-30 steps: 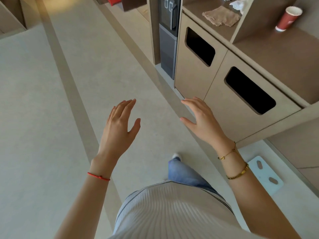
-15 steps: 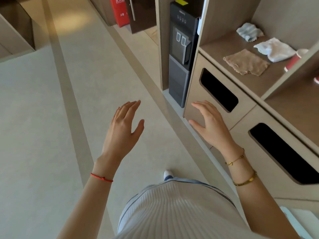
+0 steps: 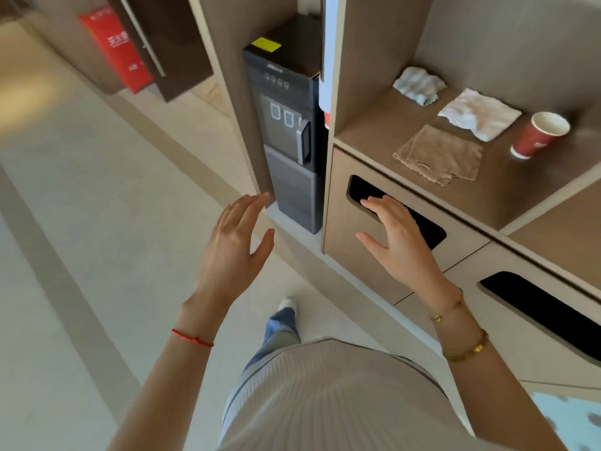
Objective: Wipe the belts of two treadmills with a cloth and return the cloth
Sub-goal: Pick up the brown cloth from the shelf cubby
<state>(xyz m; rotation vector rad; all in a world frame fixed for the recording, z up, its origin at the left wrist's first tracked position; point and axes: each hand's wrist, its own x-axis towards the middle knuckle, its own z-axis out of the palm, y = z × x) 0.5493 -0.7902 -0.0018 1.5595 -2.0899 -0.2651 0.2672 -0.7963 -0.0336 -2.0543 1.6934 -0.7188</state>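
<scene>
Both hands are open and hold nothing. The right hand reaches toward the brown cloth on the shelf, likely to grab it; the left hand waits.

The dark water dispenser in the niche has a grey front panel showing large pale digits that read "00", with a third stroke cut off by the handle. Near its top edge sits a small pale brand mark, too tiny to read. A yellow sticker on its top looks blank. The red box further along the wall carries white Chinese characters, too blurred to read. The red paper cup has a pale mark, unreadable.
</scene>
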